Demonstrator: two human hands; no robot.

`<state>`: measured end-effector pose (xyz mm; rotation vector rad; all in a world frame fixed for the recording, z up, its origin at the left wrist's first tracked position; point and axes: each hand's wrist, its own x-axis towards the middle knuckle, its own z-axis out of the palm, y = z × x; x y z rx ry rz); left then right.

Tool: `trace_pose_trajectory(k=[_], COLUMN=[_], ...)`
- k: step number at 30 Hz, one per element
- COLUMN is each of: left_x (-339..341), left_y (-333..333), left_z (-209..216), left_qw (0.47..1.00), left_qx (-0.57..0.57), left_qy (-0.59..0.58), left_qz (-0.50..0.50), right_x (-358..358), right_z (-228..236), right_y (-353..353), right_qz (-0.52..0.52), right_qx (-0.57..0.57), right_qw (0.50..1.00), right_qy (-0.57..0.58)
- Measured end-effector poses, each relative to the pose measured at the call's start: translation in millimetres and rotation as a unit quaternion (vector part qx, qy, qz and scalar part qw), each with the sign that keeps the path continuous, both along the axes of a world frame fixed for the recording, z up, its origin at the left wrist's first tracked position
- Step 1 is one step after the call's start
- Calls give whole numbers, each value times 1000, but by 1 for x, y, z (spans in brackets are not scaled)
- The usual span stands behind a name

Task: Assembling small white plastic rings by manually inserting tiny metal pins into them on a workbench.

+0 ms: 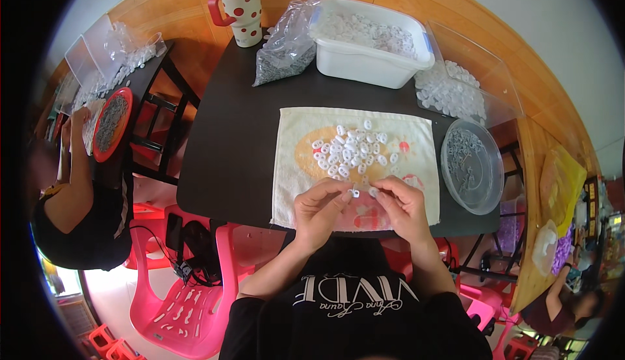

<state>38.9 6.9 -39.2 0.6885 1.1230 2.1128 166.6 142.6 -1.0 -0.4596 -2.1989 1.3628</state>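
Observation:
My left hand (pixel 318 215) is closed in a pinch on a small white plastic piece (pixel 355 193) with a hole in it. Close beside it, my right hand (pixel 405 209) pinches a small pale, translucent piece (pixel 373 191) between thumb and fingers. The two pieces are a short gap apart. Both hands are over the near part of a cream patterned towel (pixel 286 194). Just beyond my fingertips lies a loose pile of white two-holed plastic pieces (pixel 349 150). Fingers partly cover what each hand holds.
Right of the towel is a round clear bowl (pixel 483 196) of small metal parts. Behind stand a white tub (pixel 364 70), a clear box (pixel 498 77) of white pieces, a bag (pixel 284 60) and a spotted tumbler (pixel 242 12). A pink chair (pixel 226 275) and another person (pixel 81 194) are at left.

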Motion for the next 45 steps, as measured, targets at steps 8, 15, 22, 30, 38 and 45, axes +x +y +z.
trace_pose_trajectory(k=[8, 15, 22, 30, 38, 45], left_x=[7, 5, 5, 4, 2, 2], left_y=[1, -1, -1, -2, -2, -1], left_z=[13, 12, 10, 9, 11, 6], left_qw=[998, 996, 997, 998, 998, 998], left_qx=[-18, -18, -21, -18, -32, -27], left_qy=[30, 38, 39, 26, 34, 24], left_qz=[-53, -74, -70, -61, -53, -58], right_x=[2, -4, -5, -5, -2, -5], right_z=[5, 5, 5, 5, 3, 8], right_y=[0, 0, 1, 0, -3, -8], right_qz=[-3, 35, 40, 47, 59, 58], right_qx=[-126, -90, 3, -8, 20, 88], right_qw=[991, 993, 996, 996, 995, 990], right_qy=[50, 62, 82, 75, 72, 94])
